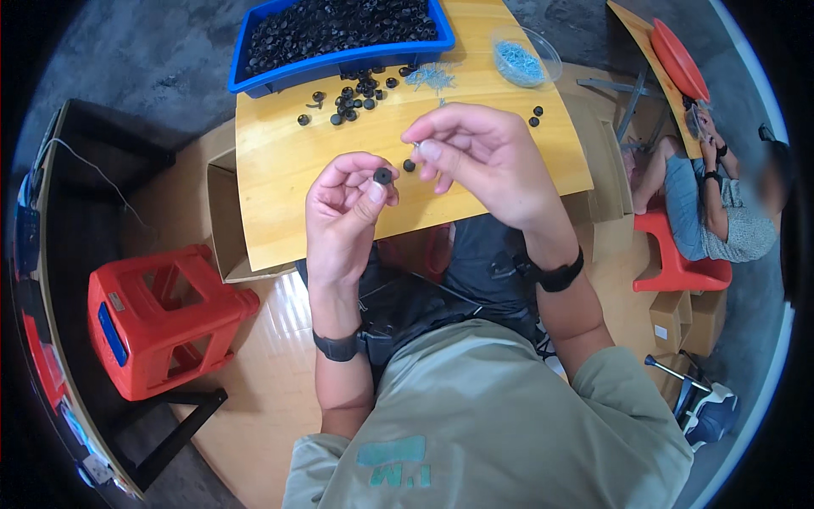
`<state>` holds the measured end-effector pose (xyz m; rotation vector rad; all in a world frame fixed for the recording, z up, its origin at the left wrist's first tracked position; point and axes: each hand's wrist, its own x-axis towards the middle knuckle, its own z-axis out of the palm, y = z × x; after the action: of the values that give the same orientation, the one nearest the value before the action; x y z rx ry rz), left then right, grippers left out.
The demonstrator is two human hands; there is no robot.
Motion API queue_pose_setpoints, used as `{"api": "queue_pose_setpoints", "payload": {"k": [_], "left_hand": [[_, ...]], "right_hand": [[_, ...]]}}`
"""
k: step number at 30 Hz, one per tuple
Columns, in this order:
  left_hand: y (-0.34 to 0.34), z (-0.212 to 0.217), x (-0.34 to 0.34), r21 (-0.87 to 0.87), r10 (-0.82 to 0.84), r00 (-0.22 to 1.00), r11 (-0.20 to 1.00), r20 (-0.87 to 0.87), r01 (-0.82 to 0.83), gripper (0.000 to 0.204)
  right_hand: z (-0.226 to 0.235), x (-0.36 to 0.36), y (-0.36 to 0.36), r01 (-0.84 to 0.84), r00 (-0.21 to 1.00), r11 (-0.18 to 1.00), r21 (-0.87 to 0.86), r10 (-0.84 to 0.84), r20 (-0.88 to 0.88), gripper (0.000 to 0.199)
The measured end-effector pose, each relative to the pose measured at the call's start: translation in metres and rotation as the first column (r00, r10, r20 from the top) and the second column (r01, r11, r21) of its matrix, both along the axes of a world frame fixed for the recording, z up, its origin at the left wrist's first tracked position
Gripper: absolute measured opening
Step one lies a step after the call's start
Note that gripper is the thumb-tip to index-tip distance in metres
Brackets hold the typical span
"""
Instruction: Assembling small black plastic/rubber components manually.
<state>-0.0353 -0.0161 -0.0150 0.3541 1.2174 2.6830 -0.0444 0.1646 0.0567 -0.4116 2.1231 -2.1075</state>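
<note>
My left hand (pixel 343 212) pinches a small black round cap (pixel 383 176) between thumb and fingertips above the near edge of a wooden table (pixel 280 195). Just to its right, my right hand (pixel 483 157) holds a small silver screw (pixel 415 146) at its fingertips, close to the cap. One more black cap (pixel 409 165) lies on the table between the hands. Loose black caps (pixel 352 102) are scattered farther back, beside a small pile of silver screws (pixel 431 78).
A blue tray (pixel 339 59) full of black caps stands at the table's far edge. A clear bowl (pixel 526 58) of bluish screws is at its right. A red plastic stool (pixel 161 318) stands at left. Another person (pixel 712 204) sits on a red stool at right.
</note>
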Motion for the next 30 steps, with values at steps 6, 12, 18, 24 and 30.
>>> {"api": "queue_pose_setpoints", "payload": {"k": [6, 12, 18, 24, 30], "left_hand": [[0.003, 0.002, 0.009, 0.131, 0.044, 0.999, 0.990, 0.012, -0.045, 0.022], [0.005, 0.003, 0.012, 0.125, 0.070, 0.998, 0.990, -0.001, -0.069, 0.024], [0.000, -0.003, 0.011, 0.061, 0.144, 0.990, 0.988, 0.002, -0.143, 0.024], [-0.024, -0.025, 0.006, 0.174, 0.226, 0.970, 0.955, 0.086, -0.238, 0.021], [-0.064, -0.037, -0.001, 0.139, 0.401, 0.897, 0.893, 0.188, -0.429, 0.021]], "right_hand": [[-0.004, 0.017, -0.014, 0.083, 0.983, 0.997, 0.006, -0.080, -0.167, 0.009], [-0.001, 0.017, -0.020, 0.089, 0.966, 0.987, 0.136, -0.052, -0.255, 0.009], [-0.011, 0.012, -0.021, 0.120, 0.904, 0.955, 0.271, 0.007, -0.427, 0.017], [-0.017, 0.002, -0.037, 0.173, 0.915, 0.933, 0.314, -0.035, -0.401, 0.026], [-0.083, -0.036, -0.051, 0.114, 0.977, 0.732, 0.672, 0.039, -0.209, 0.032]]}}
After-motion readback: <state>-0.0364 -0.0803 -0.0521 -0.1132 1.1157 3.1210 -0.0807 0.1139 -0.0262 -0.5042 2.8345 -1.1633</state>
